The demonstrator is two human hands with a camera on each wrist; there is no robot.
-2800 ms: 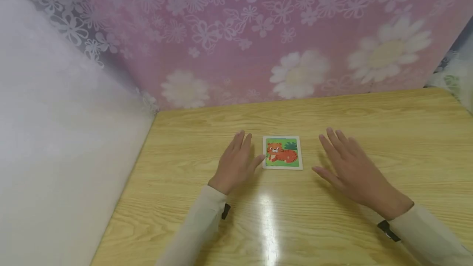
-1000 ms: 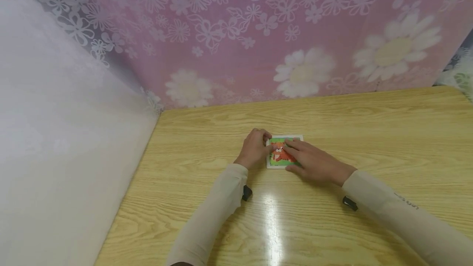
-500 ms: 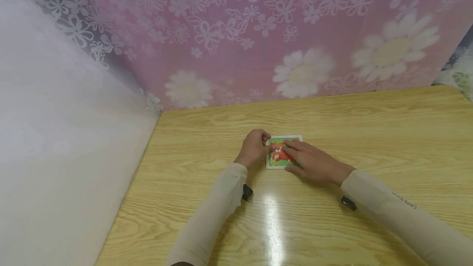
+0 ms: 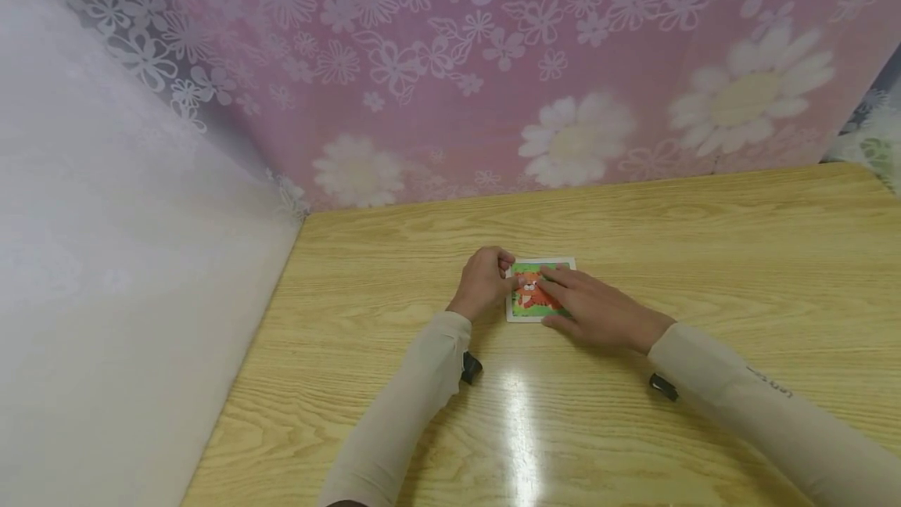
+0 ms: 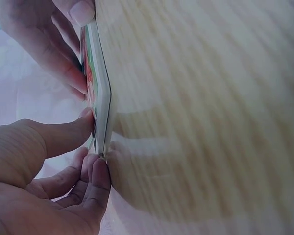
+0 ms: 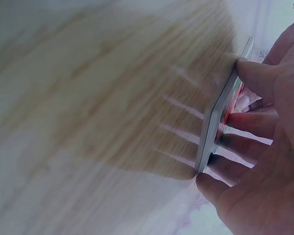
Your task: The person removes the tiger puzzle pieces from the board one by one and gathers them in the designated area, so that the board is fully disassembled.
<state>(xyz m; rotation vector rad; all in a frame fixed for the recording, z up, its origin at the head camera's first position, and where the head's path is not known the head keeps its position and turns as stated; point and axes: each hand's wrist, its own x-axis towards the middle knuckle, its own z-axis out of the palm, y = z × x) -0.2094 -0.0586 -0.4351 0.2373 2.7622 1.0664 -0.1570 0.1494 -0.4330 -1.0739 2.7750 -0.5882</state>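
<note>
A small square tiger picture board [image 4: 528,310] with a white border lies flat on the wooden table. My left hand [image 4: 482,284] is at its left side, thumb on the picture and the other fingers curled against the edge, pinching it. The left wrist view shows the thumb on the face and the fingertips at the corner of the board [image 5: 104,93]. From the right, my right hand [image 4: 598,307] rests over the board with fairly straight, spread fingers on the picture and its thumb at the near edge. That hand hides the picture's right part.
The wood-grain table [image 4: 394,257] extends around both arms, with a bright light reflection in front. A pink flowered cloth [image 4: 450,116] rises along the far edge. A white wall [image 4: 127,272] borders the left side. Black straps [image 4: 471,368] sit at the sleeved wrists.
Both hands, spread apart on either side of the board at first, have come inward onto it. The left fingers have curled at its left edge. Over the last second the hands have stayed nearly still.
</note>
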